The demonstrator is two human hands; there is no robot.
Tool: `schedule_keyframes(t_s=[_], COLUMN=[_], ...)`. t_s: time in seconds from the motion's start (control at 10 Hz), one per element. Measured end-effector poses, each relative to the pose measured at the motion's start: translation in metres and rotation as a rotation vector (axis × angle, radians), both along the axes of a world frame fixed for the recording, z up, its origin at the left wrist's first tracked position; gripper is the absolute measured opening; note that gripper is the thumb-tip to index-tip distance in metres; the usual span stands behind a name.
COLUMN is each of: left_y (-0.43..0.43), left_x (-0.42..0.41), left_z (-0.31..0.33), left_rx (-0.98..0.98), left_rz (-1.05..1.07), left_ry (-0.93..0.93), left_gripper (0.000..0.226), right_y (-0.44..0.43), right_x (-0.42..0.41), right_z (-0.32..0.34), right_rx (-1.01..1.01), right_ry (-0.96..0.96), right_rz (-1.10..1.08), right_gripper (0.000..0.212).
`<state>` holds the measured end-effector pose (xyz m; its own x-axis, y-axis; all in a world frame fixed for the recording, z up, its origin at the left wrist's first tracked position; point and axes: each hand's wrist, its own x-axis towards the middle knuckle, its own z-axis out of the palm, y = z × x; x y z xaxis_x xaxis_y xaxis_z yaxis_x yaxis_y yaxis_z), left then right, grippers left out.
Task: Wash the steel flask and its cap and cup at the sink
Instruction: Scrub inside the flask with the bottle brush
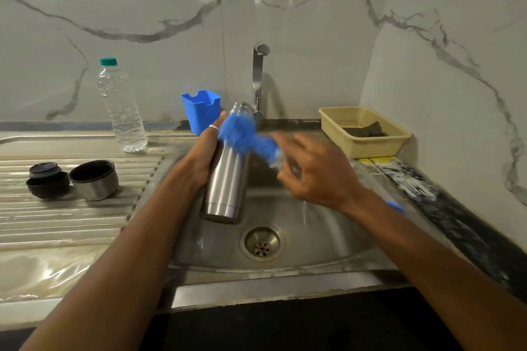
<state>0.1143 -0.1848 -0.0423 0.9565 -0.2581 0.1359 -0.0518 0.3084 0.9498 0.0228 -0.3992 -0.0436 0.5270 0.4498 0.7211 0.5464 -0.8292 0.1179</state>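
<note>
Left hand (199, 158): our fingers wrap the steel flask (228, 179), tilted above the sink (319, 236).
Right hand (316, 174): we grip the blue brush (242, 134), bristles at its neck.
Cap (47, 182), cup (94, 179): left drainboard (71, 222).

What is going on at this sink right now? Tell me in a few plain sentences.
A person is scrubbing a steel flask over the sink. The left hand holds the flask tilted, its mouth toward the tap. The right hand, blurred, holds a blue brush with its bristles against the flask's upper part. The cap and cup sit side by side on the drainboard to the left, untouched.
</note>
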Motion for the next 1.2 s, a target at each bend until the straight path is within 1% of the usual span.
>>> schedule_keyframes(t_s=[0.1,0.2,0.3,0.4,0.5,0.6,0.7,0.8,0.9,1.0,1.1,1.2], left_y=[-0.002,0.014,-0.009,-0.007,-0.011,-0.002,-0.009,0.001,0.002,0.002,-0.005,0.01], left_x=[-0.007,0.002,0.004,0.018,0.006,-0.006,0.012,-0.012,-0.001,0.004,0.007,0.017], left_z=[0.003,-0.007,-0.006,-0.002,-0.013,-0.005,-0.014,-0.002,-0.011,-0.006,-0.007,-0.015], left_rx=[0.057,0.013,0.009,-0.387,-0.125,-0.455,0.075,-0.332,-0.13,-0.366,0.011,-0.021], left_rz=[-0.098,0.021,-0.151,-0.459,-0.262,-0.346,-0.073,-0.224,-0.257,-0.222,-0.114,-0.04], left_ry=[0.149,0.146,0.046,-0.096,0.057,-0.045,-0.032,0.136,0.047,-0.047,0.16,0.144], left_gripper=[0.054,0.049,0.062,0.033,0.047,0.026,0.06,0.059,0.059,0.027,0.061,0.046], right_y=[-0.001,0.0,-0.002,-0.002,-0.002,0.0,0.004,0.006,0.007,0.01,0.009,0.005], right_x=[-0.016,-0.002,0.009,-0.006,-0.018,-0.001,0.007,-0.01,-0.017,0.003,0.007,-0.013], right_z=[-0.007,0.003,0.01,-0.002,-0.008,0.001,0.003,-0.008,-0.015,-0.002,0.003,-0.008], right_rx=[-0.209,-0.034,0.13,-0.013,-0.191,-0.031,0.103,-0.071,-0.226,-0.017,0.07,-0.079], right_ry=[0.074,0.008,-0.026,0.009,0.03,-0.025,-0.056,0.004,0.062,-0.003,-0.08,-0.009], right_rz=[0.223,0.026,-0.188,0.033,0.217,0.008,-0.18,0.082,0.198,-0.08,-0.22,0.029], right_gripper=[0.055,0.054,0.053,0.055,0.054,0.053,0.052,0.052,0.052,0.051,0.051,0.053])
